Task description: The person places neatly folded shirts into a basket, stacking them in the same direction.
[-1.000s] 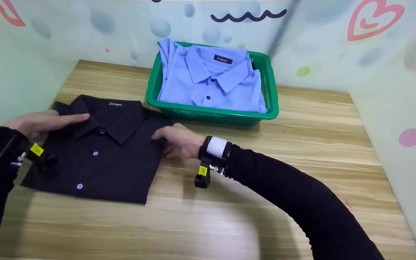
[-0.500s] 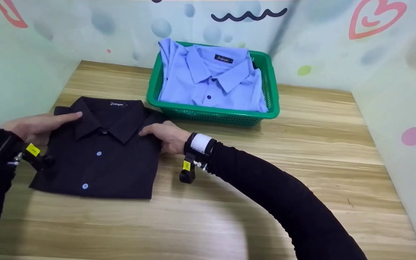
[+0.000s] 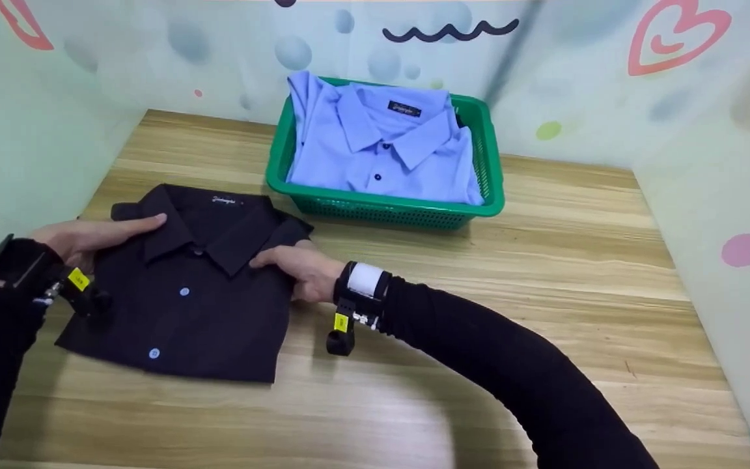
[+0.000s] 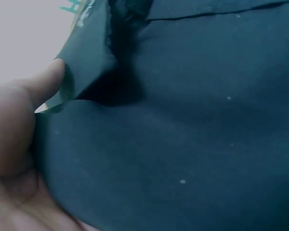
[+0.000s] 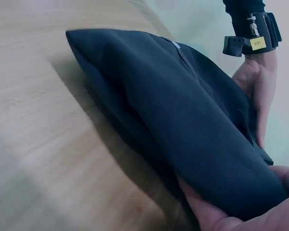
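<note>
A folded black button-up shirt (image 3: 232, 326) lies at the left of the wooden table, collar toward the far side, pale buttons down its front. My left hand (image 3: 92, 238) holds its left side, thumb laid over the front beside the collar and the other fingers under the cloth. On the opposite side my right hand (image 3: 305, 268) grips the shirt, thumb on top and fingers tucked beneath. The right wrist view shows the black cloth (image 5: 183, 115) raised off the wood along this edge, the fingers below it. Dark cloth (image 4: 183, 125) fills most of the left wrist view.
A green plastic basket (image 3: 385, 207) stands at the back, just beyond the shirt's far right corner. Inside it lies a folded light blue shirt (image 3: 401, 172), collar up. Patterned walls (image 3: 577, 98) border the wooden table (image 3: 544, 260) at the back and sides.
The right hand has shifted left and its thumb now lies further over the shirt's front. In the last half second both hands and the black shirt have moved slightly toward the near side.
</note>
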{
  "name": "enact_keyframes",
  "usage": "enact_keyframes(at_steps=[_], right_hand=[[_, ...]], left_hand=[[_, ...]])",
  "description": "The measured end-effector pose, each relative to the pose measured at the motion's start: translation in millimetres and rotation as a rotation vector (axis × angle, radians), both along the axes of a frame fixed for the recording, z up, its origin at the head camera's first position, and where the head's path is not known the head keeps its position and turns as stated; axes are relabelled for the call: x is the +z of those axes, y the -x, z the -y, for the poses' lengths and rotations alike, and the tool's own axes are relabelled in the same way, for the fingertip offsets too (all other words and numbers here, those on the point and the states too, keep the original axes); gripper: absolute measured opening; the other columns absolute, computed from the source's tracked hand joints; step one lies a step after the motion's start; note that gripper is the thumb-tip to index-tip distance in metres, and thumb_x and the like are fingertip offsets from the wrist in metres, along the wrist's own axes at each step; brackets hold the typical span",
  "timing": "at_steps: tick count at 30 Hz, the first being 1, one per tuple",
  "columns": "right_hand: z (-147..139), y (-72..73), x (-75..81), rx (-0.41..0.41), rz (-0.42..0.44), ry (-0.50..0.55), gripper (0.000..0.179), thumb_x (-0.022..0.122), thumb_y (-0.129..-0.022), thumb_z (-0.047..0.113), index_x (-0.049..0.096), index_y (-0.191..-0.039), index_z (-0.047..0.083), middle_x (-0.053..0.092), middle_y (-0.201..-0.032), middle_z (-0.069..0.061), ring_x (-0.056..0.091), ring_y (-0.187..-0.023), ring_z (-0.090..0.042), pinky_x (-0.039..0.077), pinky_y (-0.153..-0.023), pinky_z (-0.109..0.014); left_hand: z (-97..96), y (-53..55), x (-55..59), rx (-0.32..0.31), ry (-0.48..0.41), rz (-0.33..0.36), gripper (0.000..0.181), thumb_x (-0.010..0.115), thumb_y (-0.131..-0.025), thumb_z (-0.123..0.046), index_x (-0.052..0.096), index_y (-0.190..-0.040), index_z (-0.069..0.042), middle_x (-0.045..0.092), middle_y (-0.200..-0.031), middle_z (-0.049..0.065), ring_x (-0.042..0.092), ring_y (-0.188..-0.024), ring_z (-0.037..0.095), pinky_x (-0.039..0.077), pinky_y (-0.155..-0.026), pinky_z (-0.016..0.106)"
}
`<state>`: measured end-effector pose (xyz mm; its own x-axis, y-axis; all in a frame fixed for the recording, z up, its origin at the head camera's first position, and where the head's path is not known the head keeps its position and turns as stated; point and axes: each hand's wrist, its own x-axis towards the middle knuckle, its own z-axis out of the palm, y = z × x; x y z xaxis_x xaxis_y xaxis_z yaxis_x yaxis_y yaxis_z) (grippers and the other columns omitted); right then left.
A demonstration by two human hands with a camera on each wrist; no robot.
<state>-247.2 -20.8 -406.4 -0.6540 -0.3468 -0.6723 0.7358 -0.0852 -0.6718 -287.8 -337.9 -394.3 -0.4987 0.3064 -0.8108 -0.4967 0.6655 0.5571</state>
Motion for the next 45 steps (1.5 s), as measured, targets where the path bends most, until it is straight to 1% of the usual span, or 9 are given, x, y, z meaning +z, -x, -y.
enact_keyframes(at_steps=[3,6,10,15,23,31,38,41,45], right_hand=[[0,-2.1,-5.4,-0.014,-0.001,0.041,0.039,0.073,-0.083,0.001,0.051,-0.115,-0.001,0.068,-0.102,-0.012,0.068,-0.09,-0.024,0.056,-0.079,-0.033],[-1,-3.9,-11.7,-0.01,0.001,0.077,0.036,0.075,-0.082,0.006,0.057,-0.112,-0.002,0.07,-0.102,-0.012,0.069,-0.088,-0.024,0.056,-0.079,-0.033],[-2,-7.5,-18.5,0.021,-0.005,0.09,0.031,0.077,-0.081,0.012,0.063,-0.105,-0.001,0.071,-0.102,-0.012,0.069,-0.084,-0.022,0.056,-0.078,-0.032],[-5,-10.4,-21.3,0.012,0.013,0.124,0.028,0.077,-0.08,0.01,0.065,-0.102,-0.002,0.071,-0.104,-0.013,0.069,-0.083,-0.022,0.056,-0.078,-0.033],[-14,-8.1,-29.4,0.012,0.133,0.273,0.011,0.07,-0.085,0.004,0.069,-0.095,-0.002,0.071,-0.106,-0.015,0.069,-0.086,-0.024,0.055,-0.082,-0.035],[-17,-7.0,-34.9,-0.039,0.107,0.232,0.009,0.068,-0.085,-0.002,0.065,-0.093,-0.003,0.071,-0.095,-0.012,0.069,-0.081,-0.022,0.056,-0.078,-0.033],[-14,-10.5,-36.0,-0.098,0.057,0.176,0.033,0.07,-0.084,-0.006,0.052,-0.112,-0.004,0.069,-0.103,-0.016,0.068,-0.082,-0.024,0.056,-0.078,-0.034],[-13,-14.4,-37.1,-0.14,0.001,0.123,0.041,0.071,-0.082,-0.006,0.046,-0.114,-0.002,0.067,-0.103,-0.016,0.067,-0.079,-0.024,0.056,-0.074,-0.033],[-12,-20.2,-38.3,-0.167,-0.075,0.051,0.043,0.072,-0.082,-0.005,0.046,-0.116,-0.003,0.064,-0.104,-0.015,0.065,-0.078,-0.023,0.056,-0.071,-0.031]], left_hand=[[-0.2,-1.6,-2.6,-0.019,0.014,-0.027,0.108,0.025,-0.094,-0.073,0.005,-0.145,0.02,0.051,-0.13,0.024,0.06,-0.107,0.022,0.046,-0.097,0.045],[-2.0,-4.7,-7.4,0.039,-0.047,0.015,0.099,0.028,-0.095,-0.071,0.017,-0.145,0.013,0.059,-0.12,0.016,0.062,-0.105,0.024,0.047,-0.096,0.044],[-5.9,-8.8,-12.7,0.132,-0.127,0.099,0.081,0.035,-0.096,-0.068,0.039,-0.134,0.003,0.066,-0.108,0.01,0.064,-0.103,0.027,0.049,-0.093,0.045],[-10.7,-9.2,-13.2,0.135,-0.131,0.114,0.081,0.037,-0.096,-0.068,0.037,-0.135,0.004,0.067,-0.108,0.01,0.064,-0.102,0.028,0.049,-0.092,0.046],[-11.5,-9.3,-16.5,0.14,-0.136,0.107,0.082,0.039,-0.096,-0.067,0.037,-0.136,0.004,0.067,-0.11,0.009,0.064,-0.105,0.028,0.048,-0.093,0.046],[-9.5,-10.4,-22.6,0.196,-0.152,0.053,0.074,0.042,-0.096,-0.066,0.042,-0.132,-0.001,0.068,-0.107,0.006,0.065,-0.101,0.025,0.051,-0.09,0.043],[-12.5,-16.2,-24.6,0.285,-0.23,0.063,0.058,0.045,-0.098,-0.06,0.062,-0.112,-0.007,0.071,-0.102,0.007,0.069,-0.094,0.024,0.053,-0.087,0.04],[-16.9,-18.8,-22.9,0.303,-0.231,0.027,0.056,0.047,-0.098,-0.058,0.058,-0.116,-0.006,0.071,-0.101,0.007,0.069,-0.092,0.023,0.054,-0.086,0.039],[-21.0,-23.6,-19.9,0.317,-0.217,-0.064,0.062,0.052,-0.098,-0.055,0.045,-0.128,-0.002,0.071,-0.101,0.005,0.069,-0.093,0.022,0.054,-0.085,0.038]])
